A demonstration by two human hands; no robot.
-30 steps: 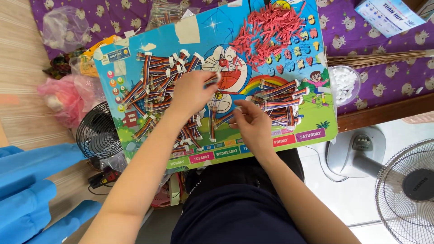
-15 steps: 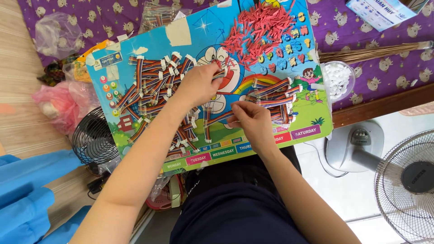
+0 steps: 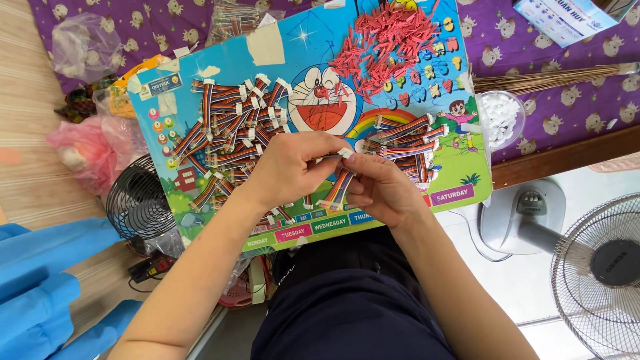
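A colourful cartoon board (image 3: 267, 47) lies across my lap. Many short rainbow ribbon cables with white connectors (image 3: 227, 133) lie heaped on its left half, a smaller bunch (image 3: 407, 137) on its right. A pile of small red pieces (image 3: 387, 43) sits at the board's top. My left hand (image 3: 290, 170) and my right hand (image 3: 380, 190) meet over the board's lower middle, both pinching one rainbow ribbon cable (image 3: 340, 187); its white connector (image 3: 345, 153) shows between the fingertips.
A small clear cup of white pieces (image 3: 501, 117) stands at the board's right edge. A small black fan (image 3: 137, 203) and a pink plastic bag (image 3: 87, 150) lie left. A white standing fan (image 3: 600, 267) is at the right; blue fabric (image 3: 40, 287) lower left.
Both hands have lifted off the cable heaps and come together over the board's lower middle, now holding one ribbon cable between them. The view has shifted slightly.
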